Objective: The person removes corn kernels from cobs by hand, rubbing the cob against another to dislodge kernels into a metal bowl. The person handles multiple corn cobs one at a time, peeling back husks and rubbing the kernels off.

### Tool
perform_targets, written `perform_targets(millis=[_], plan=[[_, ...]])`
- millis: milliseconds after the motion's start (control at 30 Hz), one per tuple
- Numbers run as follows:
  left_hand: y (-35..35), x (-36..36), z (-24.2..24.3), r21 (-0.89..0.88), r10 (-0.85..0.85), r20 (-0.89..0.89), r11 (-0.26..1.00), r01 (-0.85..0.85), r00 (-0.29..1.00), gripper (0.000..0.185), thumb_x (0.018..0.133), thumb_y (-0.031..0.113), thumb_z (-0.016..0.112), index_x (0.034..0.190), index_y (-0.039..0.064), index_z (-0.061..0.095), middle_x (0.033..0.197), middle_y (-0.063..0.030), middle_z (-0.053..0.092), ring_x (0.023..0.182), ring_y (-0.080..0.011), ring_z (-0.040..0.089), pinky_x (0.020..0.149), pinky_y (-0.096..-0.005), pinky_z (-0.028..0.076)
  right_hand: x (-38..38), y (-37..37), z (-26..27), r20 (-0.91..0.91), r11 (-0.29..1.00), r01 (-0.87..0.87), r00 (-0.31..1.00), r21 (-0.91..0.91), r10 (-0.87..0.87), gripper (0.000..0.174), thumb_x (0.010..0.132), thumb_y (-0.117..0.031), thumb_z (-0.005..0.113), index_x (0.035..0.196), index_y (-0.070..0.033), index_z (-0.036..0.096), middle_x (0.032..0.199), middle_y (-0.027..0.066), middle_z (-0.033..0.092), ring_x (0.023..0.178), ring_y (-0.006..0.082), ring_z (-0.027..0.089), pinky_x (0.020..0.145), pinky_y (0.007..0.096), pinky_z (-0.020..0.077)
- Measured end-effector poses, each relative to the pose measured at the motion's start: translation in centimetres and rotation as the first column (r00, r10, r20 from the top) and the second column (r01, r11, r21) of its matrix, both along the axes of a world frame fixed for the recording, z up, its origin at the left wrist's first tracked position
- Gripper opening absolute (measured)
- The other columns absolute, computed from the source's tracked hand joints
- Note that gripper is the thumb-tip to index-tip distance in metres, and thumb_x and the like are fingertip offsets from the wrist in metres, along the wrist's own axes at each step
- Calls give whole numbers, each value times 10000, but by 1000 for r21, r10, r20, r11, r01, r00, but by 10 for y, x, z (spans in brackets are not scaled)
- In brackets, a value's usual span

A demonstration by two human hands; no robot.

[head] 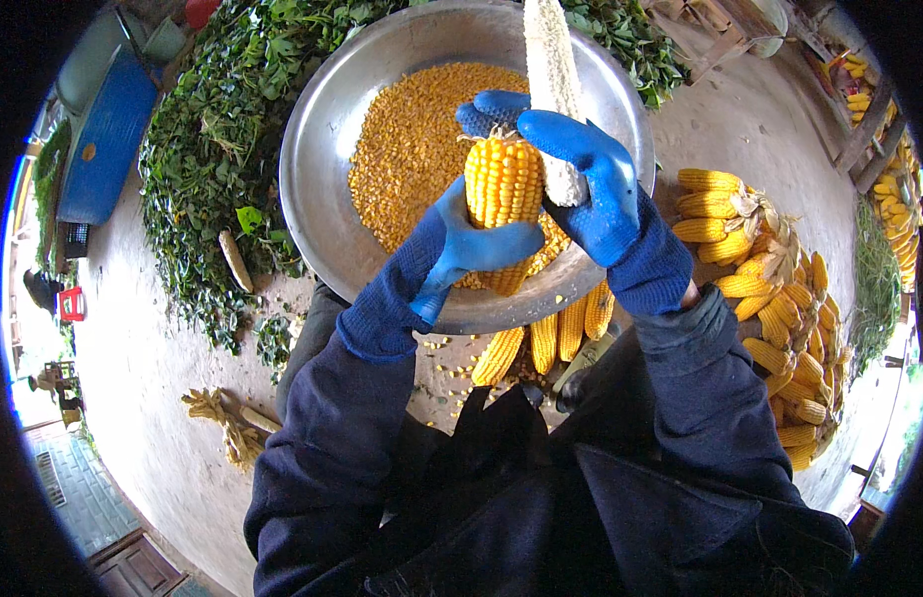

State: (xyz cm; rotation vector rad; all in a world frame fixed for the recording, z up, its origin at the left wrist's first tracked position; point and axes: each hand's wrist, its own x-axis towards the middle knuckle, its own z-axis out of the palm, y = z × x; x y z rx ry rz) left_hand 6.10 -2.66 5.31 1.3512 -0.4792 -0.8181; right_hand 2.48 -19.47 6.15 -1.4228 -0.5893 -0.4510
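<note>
Over a large round metal basin (pixel 323 246), my left hand (pixel 476 242), in a blue coated glove, grips an ear of yellow corn (pixel 504 183) held upright. Its kernels are still on the side that shows. My right hand (pixel 592 179), gloved alike, holds a bare, pale corn cob (pixel 552 67) against that ear, the cob pointing up and away from me. Beneath both hands, loose corn kernels (pixel 409 149) cover the bottom of the basin. Several unshelled ears (pixel 498 357) lie below the basin's near rim, between my legs.
A big heap of green leaves (pixel 207 157) borders the basin on the left, with a pale cob (pixel 235 261) on its edge. Bundled corn ears (pixel 782 328) are piled at the right. Dry husks (pixel 226 429) lie on the floor at lower left; a blue tub (pixel 107 142) stands farther off.
</note>
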Motion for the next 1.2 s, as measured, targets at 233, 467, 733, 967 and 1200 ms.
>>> perform_targets(millis=[233, 467, 733, 967, 1200], plan=[[1, 3, 0, 18, -43, 116, 999, 42, 992, 567, 722, 165, 783, 1212, 13, 542, 1069, -78, 656, 944, -170, 644, 835, -323, 522, -7, -3, 15, -184, 997, -62, 980, 47, 69, 368, 876, -107, 608, 1241, -73, 568, 1280, 165, 590, 1180, 283, 574, 1017, 394, 433], [25, -6, -3, 178, -105, 180, 981, 73, 978, 629, 710, 213, 807, 1246, 27, 535, 1137, -107, 650, 1017, -187, 638, 878, -333, 507, -11, 16, 29, -533, 975, -146, 818, 169, 215, 472, 868, -264, 553, 1236, 32, 573, 1232, 206, 597, 1211, 325, 542, 1066, 420, 401], [-2, -9, -23, 653, -340, 392, 758, 2, 855, 720, 703, 385, 828, 1237, 7, 526, 1061, -144, 678, 962, -233, 662, 821, -363, 525, -2, 4, -42, -671, 867, 246, 730, 433, 127, 256, 954, -186, 525, 1116, 5, 580, 994, 163, 654, 996, 268, 661, 875, 364, 542], [6, 4, -53, 118, -131, 186, 987, 111, 974, 494, 744, 281, 812, 1122, 24, 625, 984, -97, 686, 888, -196, 657, 797, -344, 525, 22, -5, -36, -665, 627, 312, 580, 714, 470, 424, 909, -271, 572, 1232, 0, 524, 1221, 214, 605, 1157, 366, 577, 1034, 482, 429], [3, -13, -12, -61, 46, 66, 997, -42, 997, 525, 748, 247, 808, 1151, -7, 587, 981, -83, 685, 877, -221, 667, 771, -341, 535, 2, 1, -8, -377, 984, -130, 911, 120, 166, 413, 966, -340, 494, 1280, -74, 538, 1288, 204, 541, 1154, 357, 565, 990, 459, 454]])
